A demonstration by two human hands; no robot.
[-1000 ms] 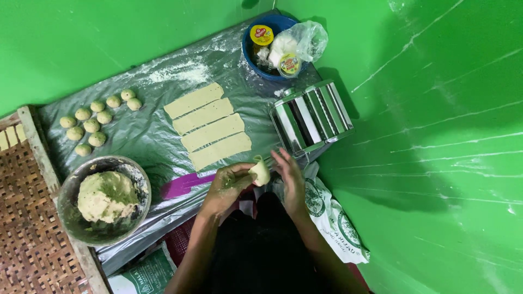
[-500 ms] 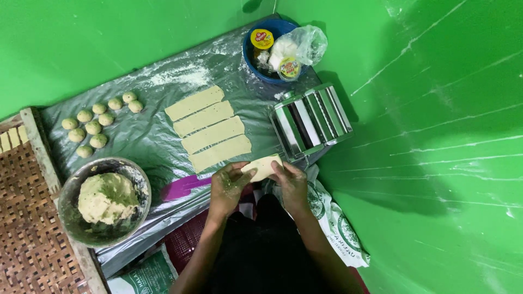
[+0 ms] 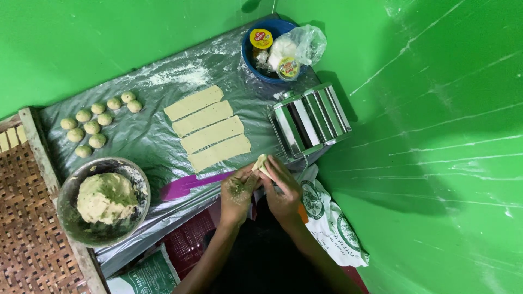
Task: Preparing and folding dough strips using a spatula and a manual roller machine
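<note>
Two bare hands meet at the near edge of the work surface in the head view, the only one I have. The left hand (image 3: 238,190) and the right hand (image 3: 280,188) both pinch one small, pale, flattened piece of dough (image 3: 260,162). Their fingertips are closed on its edges and lift it just clear of the grey, flour-dusted plastic sheet (image 3: 163,147). The piece hangs right in front of the shiny metal roller machine (image 3: 309,120), near its lower corner but not touching it.

I judge the step in hand to be pressing this piece flat between the fingers. It looks soft and thin, so moving it on calls for an even hold from both sides, with no pull across the middle.

Just left of the hands lie four long, flat, pale dough strips (image 3: 210,128), side by side and slightly apart. A purple plastic scraper (image 3: 190,185) lies below them. Farther left sit nine small round dough balls (image 3: 98,122) in a cluster. Below them is a dented metal bowl (image 3: 65,190) holding a lump of pale, green-flecked dough (image 3: 106,197). A blue round bowl (image 3: 250,54) with small tubs and a clear bag stands at the far edge. A brown woven tray (image 3: 27,228) borders the sheet on the left.
</note>
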